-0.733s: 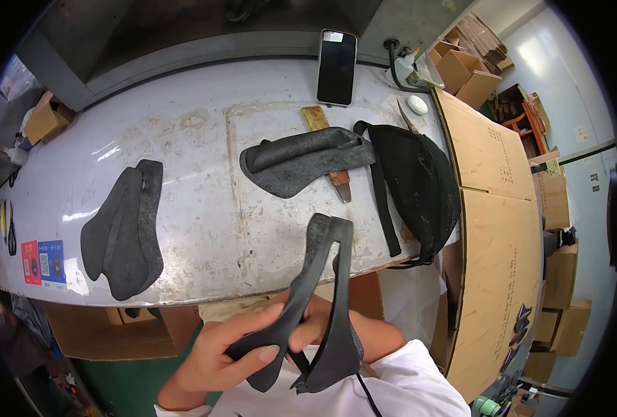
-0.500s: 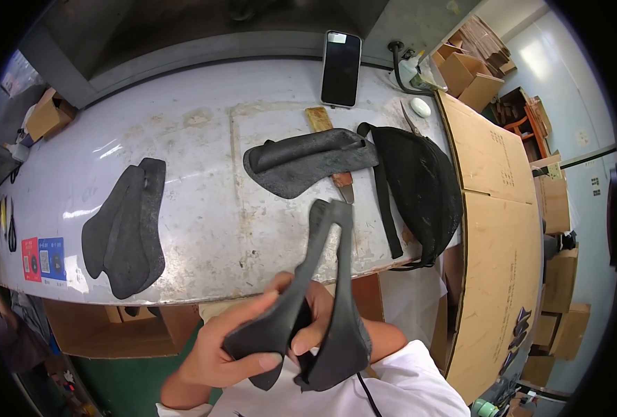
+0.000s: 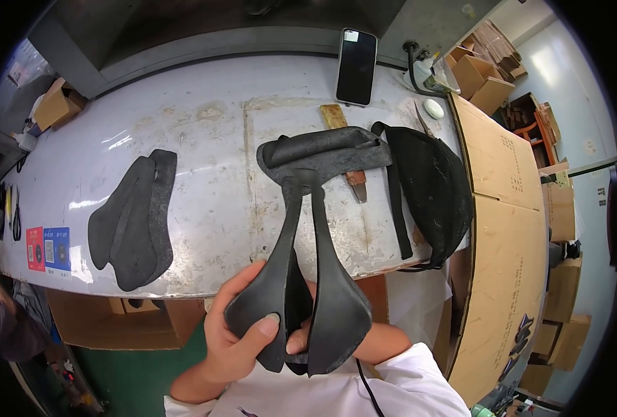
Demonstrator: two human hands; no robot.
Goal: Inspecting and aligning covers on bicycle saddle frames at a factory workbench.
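I hold a black bicycle saddle [image 3: 339,316] in front of me, its narrow nose pointing away and a long slot down its middle. My left hand [image 3: 242,340] is closed round the left wing, thumb on top and fingers underneath. My right hand [image 3: 296,341] is mostly hidden behind the right wing; its thumb shows in the slot, gripping from below. Just beyond the nose lies a dark grey, folded saddle cover piece [image 3: 329,154], partly overlapped by the nose in view. More dark grey flat pieces [image 3: 134,222] lie stacked on the left of the table.
On the white, stained table [image 3: 204,174] a knife with a worn handle [image 3: 355,182] lies partly under the folded piece. A black waist bag [image 3: 433,194] is at the right, a phone [image 3: 356,67] at the back. Cardboard [image 3: 499,278] borders the right; an open carton [image 3: 107,323] sits below.
The saddle has turned more level and straight, its top now facing up, and its nose has swung left over the folded piece's edge. Both hands keep their hold.
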